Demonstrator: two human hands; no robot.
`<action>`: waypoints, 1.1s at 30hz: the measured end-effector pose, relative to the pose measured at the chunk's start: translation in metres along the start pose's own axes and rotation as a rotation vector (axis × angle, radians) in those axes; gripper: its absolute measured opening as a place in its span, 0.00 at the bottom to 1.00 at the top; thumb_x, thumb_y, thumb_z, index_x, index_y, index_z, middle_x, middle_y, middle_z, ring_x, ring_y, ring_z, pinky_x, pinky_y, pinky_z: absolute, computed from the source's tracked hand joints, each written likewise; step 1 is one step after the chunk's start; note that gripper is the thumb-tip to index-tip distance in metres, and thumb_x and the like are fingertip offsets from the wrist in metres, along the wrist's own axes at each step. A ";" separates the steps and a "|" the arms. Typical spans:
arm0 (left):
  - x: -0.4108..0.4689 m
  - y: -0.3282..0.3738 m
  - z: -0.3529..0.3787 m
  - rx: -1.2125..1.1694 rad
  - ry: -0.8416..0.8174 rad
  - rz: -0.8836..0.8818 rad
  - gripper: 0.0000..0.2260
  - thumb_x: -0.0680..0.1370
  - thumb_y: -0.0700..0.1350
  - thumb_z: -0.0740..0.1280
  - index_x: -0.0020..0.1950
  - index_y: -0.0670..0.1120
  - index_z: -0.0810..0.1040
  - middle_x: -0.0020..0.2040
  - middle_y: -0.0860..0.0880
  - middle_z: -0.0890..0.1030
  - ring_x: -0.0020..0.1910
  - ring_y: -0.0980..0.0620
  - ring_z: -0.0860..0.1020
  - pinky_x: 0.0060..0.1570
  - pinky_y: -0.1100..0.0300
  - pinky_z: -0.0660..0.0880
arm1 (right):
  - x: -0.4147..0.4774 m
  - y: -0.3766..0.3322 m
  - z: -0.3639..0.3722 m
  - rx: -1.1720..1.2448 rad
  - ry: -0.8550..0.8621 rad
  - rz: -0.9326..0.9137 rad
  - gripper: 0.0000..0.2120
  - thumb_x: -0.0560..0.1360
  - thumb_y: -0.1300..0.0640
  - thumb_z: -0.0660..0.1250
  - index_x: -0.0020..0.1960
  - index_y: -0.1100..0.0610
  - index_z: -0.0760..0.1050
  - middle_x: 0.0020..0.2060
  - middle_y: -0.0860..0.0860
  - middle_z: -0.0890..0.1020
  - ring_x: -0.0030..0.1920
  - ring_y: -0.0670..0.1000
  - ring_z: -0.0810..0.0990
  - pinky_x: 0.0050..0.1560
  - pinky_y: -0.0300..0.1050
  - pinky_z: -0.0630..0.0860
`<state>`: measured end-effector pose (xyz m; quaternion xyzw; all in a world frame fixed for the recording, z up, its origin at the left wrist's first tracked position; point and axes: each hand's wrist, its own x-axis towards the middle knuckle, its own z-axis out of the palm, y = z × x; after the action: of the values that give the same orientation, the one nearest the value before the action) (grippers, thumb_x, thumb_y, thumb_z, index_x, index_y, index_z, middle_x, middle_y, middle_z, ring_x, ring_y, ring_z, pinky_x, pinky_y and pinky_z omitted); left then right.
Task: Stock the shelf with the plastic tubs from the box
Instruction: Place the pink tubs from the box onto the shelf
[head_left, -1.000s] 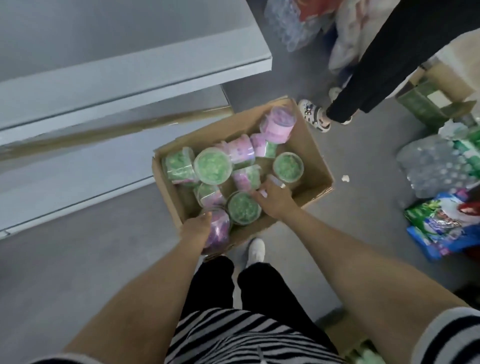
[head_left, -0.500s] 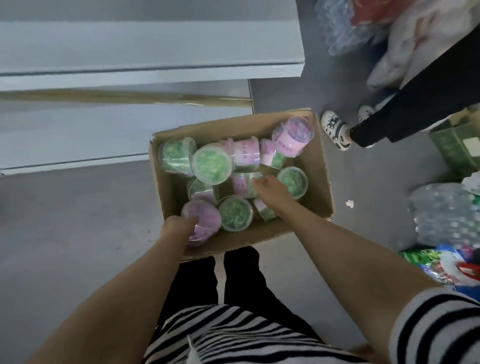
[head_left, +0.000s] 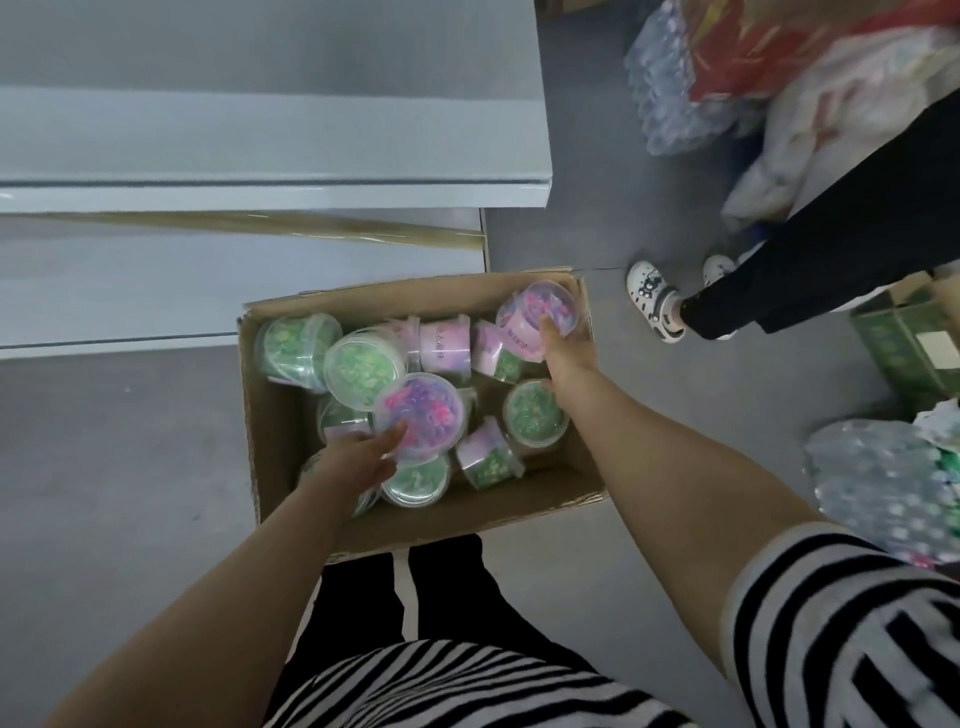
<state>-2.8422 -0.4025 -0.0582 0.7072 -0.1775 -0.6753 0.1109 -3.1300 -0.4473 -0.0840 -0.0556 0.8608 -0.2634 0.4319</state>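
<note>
**Desk:** The grips, first?

**Photographer:** Left grip (head_left: 358, 462) clasps a purple tub (head_left: 418, 415) by its near edge, thumb on the lid. It holds the tub above the others in the near half of the box (head_left: 467, 514). Right grip (head_left: 566, 353) is curled round a second purple tub (head_left: 540, 312), which is tilted in the far right corner.

**Desk:** And the rest of the stock?

**Photographer:** All in the box, which sits on the floor (head_left: 104, 467) by the worker's legs. Green tubs (head_left: 363, 366) and pink-labelled tubs (head_left: 444, 345) lie jumbled, some lid-up, some on their sides. One green tub (head_left: 535, 413) sits just under the right forearm.

**Desk:** The shelf?

**Photographer:** Just beyond the box, on the left. The grey upper shelf (head_left: 260, 171) overhangs a lower shelf (head_left: 208, 291), with a tan strip (head_left: 311, 228) running between them.

**Desk:** Anything behind?

**Photographer:** A second person's white shoes (head_left: 654, 301) and dark trousers at far right. Shrink-wrapped bottle packs (head_left: 883, 478) lie near right, with more beyond.
</note>
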 end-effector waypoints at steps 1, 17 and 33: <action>0.002 0.000 0.001 -0.008 0.013 -0.010 0.16 0.71 0.50 0.75 0.45 0.38 0.77 0.44 0.40 0.79 0.39 0.47 0.78 0.43 0.58 0.80 | 0.007 0.000 0.002 0.022 0.006 0.020 0.53 0.52 0.23 0.63 0.72 0.47 0.67 0.63 0.52 0.77 0.61 0.58 0.78 0.59 0.58 0.79; 0.002 -0.008 -0.001 -0.075 0.020 -0.048 0.16 0.73 0.48 0.74 0.48 0.36 0.77 0.48 0.39 0.74 0.46 0.45 0.73 0.37 0.61 0.78 | 0.003 -0.019 0.016 -0.027 -0.057 -0.043 0.43 0.68 0.42 0.76 0.77 0.45 0.59 0.67 0.53 0.76 0.62 0.59 0.77 0.60 0.56 0.77; 0.008 -0.023 -0.010 -0.086 0.044 -0.086 0.19 0.73 0.51 0.74 0.53 0.37 0.79 0.56 0.39 0.81 0.54 0.43 0.80 0.51 0.55 0.80 | -0.014 0.023 0.020 -0.116 -0.156 -0.045 0.52 0.55 0.27 0.72 0.73 0.48 0.64 0.67 0.52 0.72 0.67 0.57 0.73 0.65 0.58 0.73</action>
<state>-2.8300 -0.3858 -0.0737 0.7233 -0.1155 -0.6709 0.1159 -3.1035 -0.4315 -0.0953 -0.1202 0.8368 -0.2175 0.4878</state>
